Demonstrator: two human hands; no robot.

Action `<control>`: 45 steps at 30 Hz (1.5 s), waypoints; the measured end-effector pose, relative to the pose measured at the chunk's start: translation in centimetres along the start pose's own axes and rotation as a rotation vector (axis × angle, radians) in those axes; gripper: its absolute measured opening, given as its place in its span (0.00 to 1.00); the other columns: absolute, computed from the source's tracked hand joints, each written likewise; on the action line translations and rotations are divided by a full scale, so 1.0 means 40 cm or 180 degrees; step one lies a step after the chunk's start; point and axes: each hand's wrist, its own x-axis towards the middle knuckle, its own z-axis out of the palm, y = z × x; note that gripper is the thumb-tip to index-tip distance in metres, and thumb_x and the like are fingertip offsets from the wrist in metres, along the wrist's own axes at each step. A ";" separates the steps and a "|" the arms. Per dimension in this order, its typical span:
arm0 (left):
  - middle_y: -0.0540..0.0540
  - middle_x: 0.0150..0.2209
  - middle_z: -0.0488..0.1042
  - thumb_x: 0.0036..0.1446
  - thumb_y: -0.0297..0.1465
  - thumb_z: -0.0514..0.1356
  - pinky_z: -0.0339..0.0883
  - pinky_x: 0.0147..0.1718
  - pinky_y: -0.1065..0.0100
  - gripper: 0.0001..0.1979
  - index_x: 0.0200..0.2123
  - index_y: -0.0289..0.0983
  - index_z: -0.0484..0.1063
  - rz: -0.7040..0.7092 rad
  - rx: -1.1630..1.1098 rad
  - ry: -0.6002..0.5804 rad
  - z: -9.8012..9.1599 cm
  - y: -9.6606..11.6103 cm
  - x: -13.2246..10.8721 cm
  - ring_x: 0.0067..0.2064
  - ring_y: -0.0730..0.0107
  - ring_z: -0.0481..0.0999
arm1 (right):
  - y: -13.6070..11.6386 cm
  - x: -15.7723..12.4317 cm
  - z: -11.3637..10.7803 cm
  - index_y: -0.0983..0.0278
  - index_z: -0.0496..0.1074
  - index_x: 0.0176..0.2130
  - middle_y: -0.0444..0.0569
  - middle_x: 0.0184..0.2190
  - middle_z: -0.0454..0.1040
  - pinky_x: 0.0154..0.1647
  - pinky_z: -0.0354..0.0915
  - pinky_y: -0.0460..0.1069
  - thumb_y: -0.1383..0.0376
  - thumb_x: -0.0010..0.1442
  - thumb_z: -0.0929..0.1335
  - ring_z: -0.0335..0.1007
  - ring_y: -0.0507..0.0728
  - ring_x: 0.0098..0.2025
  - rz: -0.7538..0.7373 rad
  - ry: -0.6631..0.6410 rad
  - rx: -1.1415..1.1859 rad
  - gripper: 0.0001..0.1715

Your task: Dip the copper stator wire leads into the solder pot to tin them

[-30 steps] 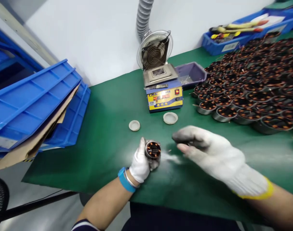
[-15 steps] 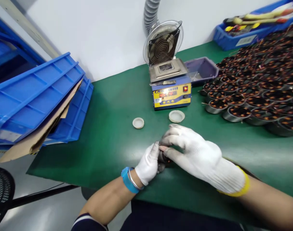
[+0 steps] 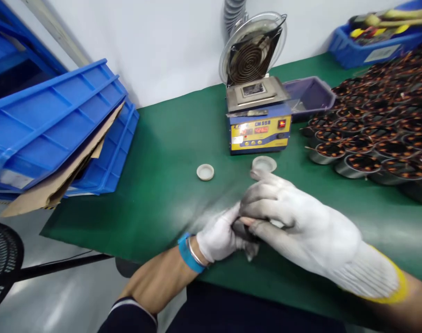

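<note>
motor part (image 3: 243, 231): a small, dark, round piece in the left hand, towards the near edge of the surface (image 3: 162, 171), largely covered by the gloves.
left hand (image 3: 220, 236): white glove, fingers wrapped round the motor part; a blue band and a silver bracelet circle the wrist.
right hand (image 3: 301, 222): white glove with a yellow cuff, thumb and fingers bent over the motor part; the tips blur, so whether they pinch it is unclear.
dishes: a small dish (image 3: 205, 172) mid-surface, a larger dish (image 3: 266, 163) just beyond the right hand.
heater (image 3: 259, 134): near the far edge, red digits lit, a purple tray (image 3: 313, 111) just beside it.
right side: many coil rings (image 3: 362, 164) crowd together; a blue bin (image 3: 351, 55) of tools sits behind, at the far edge.
left edge: tilted blue crates (image 3: 58, 120) with cardboard (image 3: 40, 199) between.
</note>
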 end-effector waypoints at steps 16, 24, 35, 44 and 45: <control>0.38 0.70 0.57 0.57 0.46 0.66 0.58 0.67 0.52 0.36 0.64 0.44 0.58 0.1588 0.0203 0.0143 -0.010 -0.051 -0.017 0.70 0.51 0.58 | -0.001 -0.098 0.109 0.64 0.62 0.62 0.60 0.58 0.71 0.55 0.74 0.59 0.55 0.60 0.68 0.71 0.66 0.58 0.1331 0.0239 -0.0505 0.35; 0.38 0.52 0.76 0.67 0.49 0.50 0.66 0.59 0.58 0.24 0.47 0.36 0.72 0.2541 0.1577 0.0926 -0.001 -0.043 -0.014 0.56 0.58 0.75 | -0.015 -0.125 0.128 0.61 0.65 0.58 0.53 0.54 0.74 0.56 0.73 0.53 0.66 0.61 0.65 0.75 0.60 0.54 0.1182 0.0016 -0.0144 0.25; 0.50 0.27 0.68 0.60 0.57 0.54 0.64 0.30 0.67 0.27 0.27 0.37 0.68 0.2141 0.2222 0.0670 -0.062 0.041 0.003 0.29 0.71 0.67 | -0.011 -0.118 0.059 0.59 0.67 0.55 0.48 0.47 0.77 0.45 0.76 0.52 0.66 0.53 0.65 0.78 0.59 0.44 0.2038 -0.0793 0.0284 0.29; 0.56 0.15 0.58 0.54 0.53 0.62 0.47 0.16 0.72 0.28 0.19 0.38 0.59 0.1205 0.0733 0.0543 -0.054 0.078 0.005 0.14 0.81 0.55 | 0.022 -0.139 -0.011 0.56 0.64 0.62 0.49 0.49 0.77 0.45 0.73 0.54 0.55 0.53 0.68 0.76 0.61 0.45 0.3036 -0.1045 0.0942 0.38; 0.56 0.15 0.59 0.53 0.54 0.63 0.49 0.16 0.72 0.28 0.19 0.38 0.59 0.1219 0.0691 0.0704 -0.057 0.074 0.015 0.15 0.81 0.56 | 0.036 -0.131 -0.022 0.57 0.62 0.63 0.50 0.44 0.77 0.41 0.74 0.53 0.53 0.53 0.68 0.76 0.59 0.40 0.3173 -0.0949 0.1023 0.40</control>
